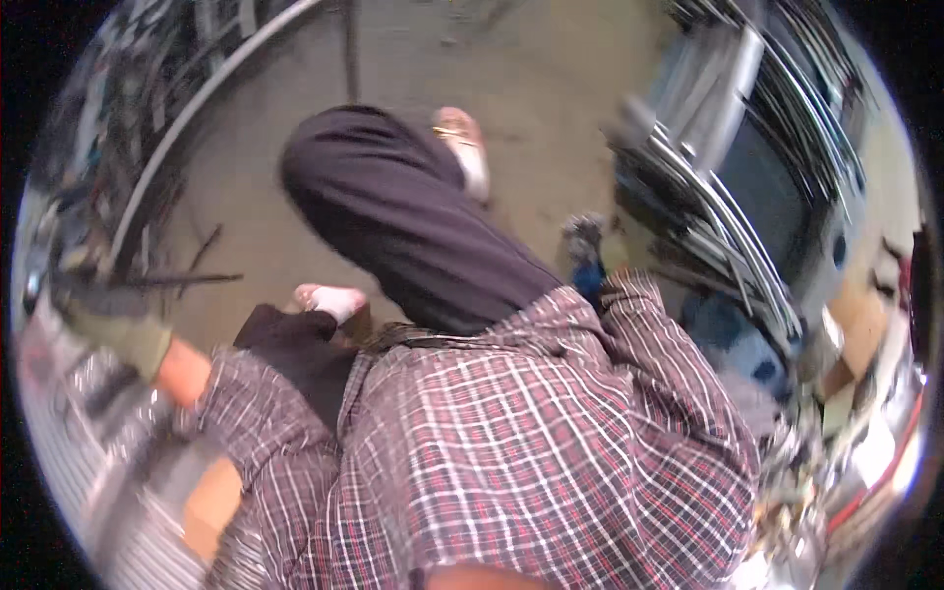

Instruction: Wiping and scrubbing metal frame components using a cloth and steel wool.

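My left hand (113, 334), in a khaki-green glove, reaches out at the far left past a strip of bare wrist. It is smeared by motion, so its fingers do not show clearly, and I make out nothing held in it. It is nearest to blurred grey and silvery material (88, 383). My right sleeve (639, 295) ends beside my thigh. Just past its cuff is a blue and grey shape (586, 246); whether this is my gloved right hand or a separate thing, I cannot tell.
My dark-trousered knee (364, 167) and sandalled foot (464, 152) are over the brown floor (551, 79). Bundled metal strips (742, 246) and a blue container (733, 339) stand at right. A curved pale bar (187, 118) and dark sticks (187, 280) lie at left.
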{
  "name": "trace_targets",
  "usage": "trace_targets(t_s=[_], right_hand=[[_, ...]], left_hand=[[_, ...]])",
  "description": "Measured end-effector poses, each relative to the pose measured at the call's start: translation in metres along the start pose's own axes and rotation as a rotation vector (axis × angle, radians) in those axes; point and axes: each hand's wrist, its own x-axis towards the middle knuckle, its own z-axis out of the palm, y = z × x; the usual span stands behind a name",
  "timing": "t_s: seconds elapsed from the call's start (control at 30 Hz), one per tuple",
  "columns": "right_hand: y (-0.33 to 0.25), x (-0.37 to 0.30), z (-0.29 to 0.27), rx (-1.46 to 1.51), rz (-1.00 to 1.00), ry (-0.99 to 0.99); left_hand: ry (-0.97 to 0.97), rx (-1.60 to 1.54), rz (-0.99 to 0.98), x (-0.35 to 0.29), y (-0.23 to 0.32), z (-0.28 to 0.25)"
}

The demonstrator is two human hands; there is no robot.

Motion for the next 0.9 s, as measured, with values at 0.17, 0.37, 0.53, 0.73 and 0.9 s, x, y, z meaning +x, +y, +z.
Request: trace_targets(t_s=[0.17,0.37,0.53,0.73,0.9], right_hand=[[-0.129,0.025,-0.066,0.762,-0.322,0.278],[-0.198,-0.008,-0.204,0.992,-0.256,0.356],[-0.264,-0.041,-0.414,1.859,-0.605,0.285],[-0.382,-0.127,-0.613,1.016,-1.015,1.162],[-0.485,-0.253,-0.621,0.564,-1.344,1.038]], left_hand=[[0.027,-0.991,-0.585,0.069,0.051,-0.016],[-0.115,-0.835,-0.661,0.066,0.078,-0.044],[-0.288,-0.952,-0.573,0.06,0.073,-0.06],[-0.241,-0.988,-0.389,0.062,0.081,-0.074],[-0.153,-0.849,-0.368,0.05,0.107,-0.074]])
